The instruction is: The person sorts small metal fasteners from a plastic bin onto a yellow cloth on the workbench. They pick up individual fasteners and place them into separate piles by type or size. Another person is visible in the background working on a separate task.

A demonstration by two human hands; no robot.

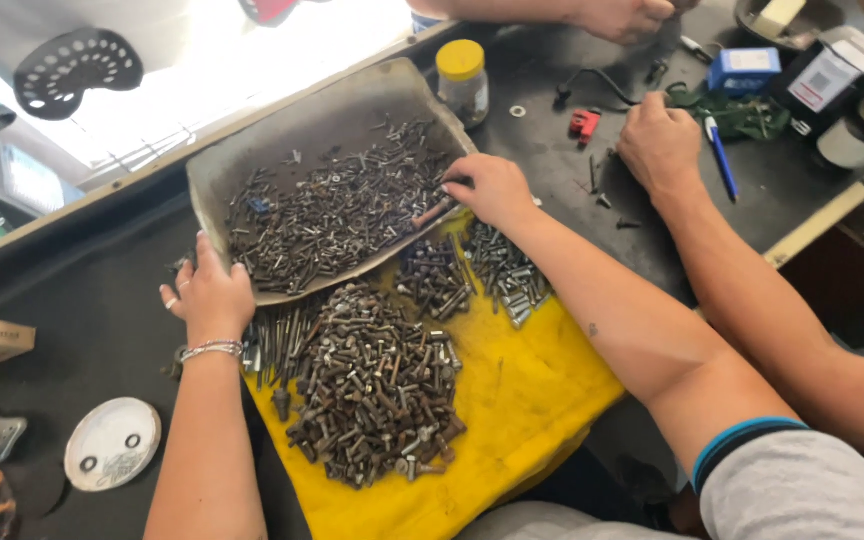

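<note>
A bent grey metal tray full of several small dark screws and bolts lies over a yellow cloth. My left hand, with a ring and a bracelet, grips the tray's near edge. At the tray's right edge my right hand has its fingers curled over the rim among the screws, and a rusty bolt lies right by the fingertips. A big heap of bolts and two smaller piles lie on the cloth below the tray.
A co-worker's fist rests on the dark bench beside a blue pen. Another person's hand is at the top. A yellow-lidded jar, a red part, boxes and a white lid stand around.
</note>
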